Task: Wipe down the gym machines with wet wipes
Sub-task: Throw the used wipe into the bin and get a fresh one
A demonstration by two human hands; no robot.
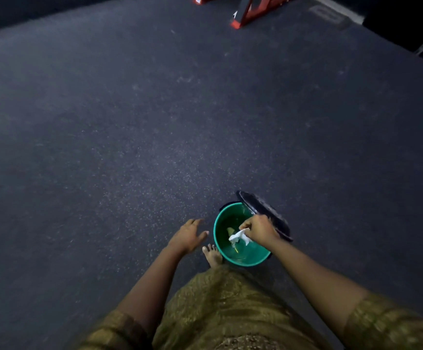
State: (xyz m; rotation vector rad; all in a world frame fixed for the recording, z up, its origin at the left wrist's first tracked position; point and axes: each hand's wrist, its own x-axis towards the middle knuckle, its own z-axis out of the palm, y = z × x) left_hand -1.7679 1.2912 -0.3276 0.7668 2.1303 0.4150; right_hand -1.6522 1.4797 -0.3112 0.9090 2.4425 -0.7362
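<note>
Two hands hang low by a green bin (249, 260) on the dark floor (104, 147): left of the bin the left hand (189, 236) is spread and holds nothing, with a bare foot (213, 255) just beside the bin's wall. Over the bin's mouth a crumpled white wipe (239, 237) is pinched in the right hand (260, 229), the black lid (263, 210) tipped up behind; a red machine frame (250, 13) stands far beyond the bin.

Green bin (248, 261) on speckled dark floor (129, 147), black lid (260, 208) tilted open; bare foot (213, 253) just beside bin.
</note>
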